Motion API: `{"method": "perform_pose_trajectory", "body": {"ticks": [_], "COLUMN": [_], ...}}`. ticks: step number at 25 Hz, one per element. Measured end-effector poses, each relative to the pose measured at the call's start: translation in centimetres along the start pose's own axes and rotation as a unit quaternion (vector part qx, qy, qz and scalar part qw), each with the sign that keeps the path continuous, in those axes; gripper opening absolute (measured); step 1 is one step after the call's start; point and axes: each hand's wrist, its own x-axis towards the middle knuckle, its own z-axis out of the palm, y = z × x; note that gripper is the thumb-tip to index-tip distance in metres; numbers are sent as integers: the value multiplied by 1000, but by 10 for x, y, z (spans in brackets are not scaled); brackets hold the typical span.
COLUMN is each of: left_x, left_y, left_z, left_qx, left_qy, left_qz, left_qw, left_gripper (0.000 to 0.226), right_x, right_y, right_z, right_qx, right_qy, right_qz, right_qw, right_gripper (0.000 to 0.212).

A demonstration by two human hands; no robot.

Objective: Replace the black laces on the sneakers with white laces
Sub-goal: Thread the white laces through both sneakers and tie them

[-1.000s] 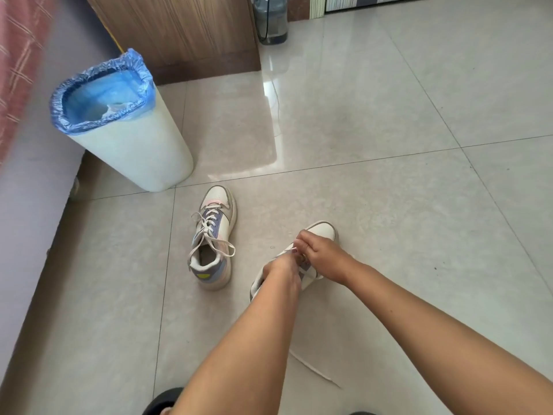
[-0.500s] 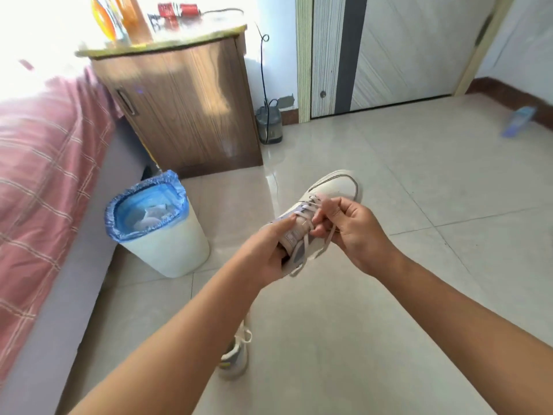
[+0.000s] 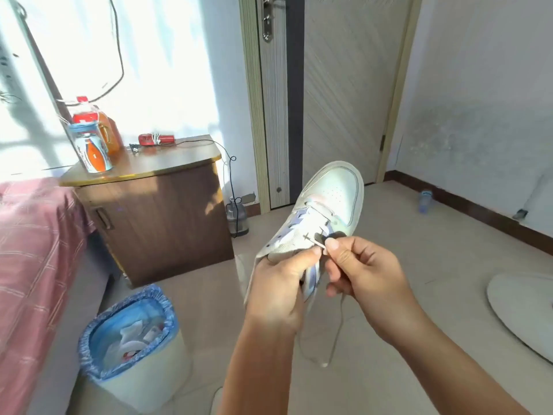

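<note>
1. While the left hand grips the heel end of the white sneaker, it's held up in the air, toe pointing toward the door.
2. Right hand pinches the white lace tip between thumb and forefinger, just beside an eyelet.
3. Lace slack dangles below both hands.
4. Down left, a blue-lined waste bin stands by the wooden nightstand.

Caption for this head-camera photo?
Left hand holds a sneaker up while right hand pinches its lace.
</note>
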Motion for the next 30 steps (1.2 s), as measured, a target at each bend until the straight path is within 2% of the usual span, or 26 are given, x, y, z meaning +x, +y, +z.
{"method": "perform_pose_trajectory", "body": {"ticks": [3,6,9,14,20,23,25,27,30], "left_x": [-10,-19,-23,-26,-29,-31,-33,-37,-44], "left_y": [5,14,15,16,21,33,47,62,79], "left_z": [18,32,36,41,37,29,22,13,0], "left_qx": [-23,-77,-133,-178,-145,-114,-97,-63,28], "left_qy": [-28,-74,-122,-102,-80,-69,-41,-2,12], "left_qz": [19,-10,-23,1,35,23,16,28,45], "left_qw": [999,994,983,979,986,991,994,998,999], "left_gripper": [25,13,44,48,43,45,39,21,16], "right_x": [-7,-16,-25,-30,-21,-14,-9,-1,17], "right_y": [-9,-21,-35,-46,-35,-19,-12,-11,-15], "right_z": [-1,-12,-20,-19,-18,-13,-3,7,17], "right_qx": [-64,-102,-118,-157,-92,-114,-178,-228,-307], "right_qy": [71,105,111,99,61,78,92,78,79], "right_qz": [-86,-127,-136,-163,-187,-199,-233,-300,-412], "right_qw": [992,981,977,969,976,970,951,923,854], "right_gripper": [27,22,21,21,23,24,20,13,5]}}
